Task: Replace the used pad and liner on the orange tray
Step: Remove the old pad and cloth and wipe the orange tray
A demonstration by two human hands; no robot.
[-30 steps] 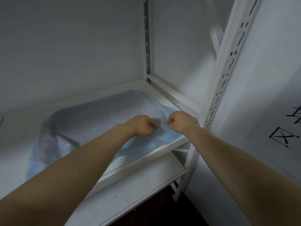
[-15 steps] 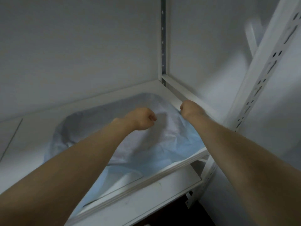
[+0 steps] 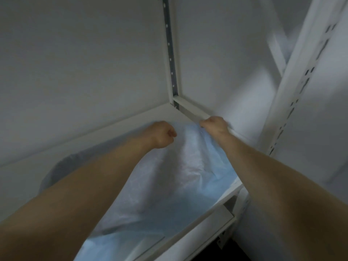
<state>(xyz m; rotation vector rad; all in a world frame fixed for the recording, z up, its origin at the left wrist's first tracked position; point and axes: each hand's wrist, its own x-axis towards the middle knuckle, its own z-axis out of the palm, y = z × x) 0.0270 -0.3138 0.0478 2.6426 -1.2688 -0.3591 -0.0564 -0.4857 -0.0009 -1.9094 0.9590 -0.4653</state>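
Our left hand (image 3: pixel 162 135) and right hand (image 3: pixel 214 125) have pushed back, spreading the gripped liner (image 3: pixel 188 166); next we tuck it beyond them.

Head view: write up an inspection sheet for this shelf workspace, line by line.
Surface: white shelf, partly covered by the sheet.
Job's things: blue-white sheet, far right edge raised off the shelf; orange tray not seen.
Clutter: nothing seen.
Hands: right hand grips the sheet's raised edge; left hand fisted beside that edge, grip unclear.
Cables: nothing seen.
Surroundings: grey wall behind, perforated white upright at right, lower shelf below.
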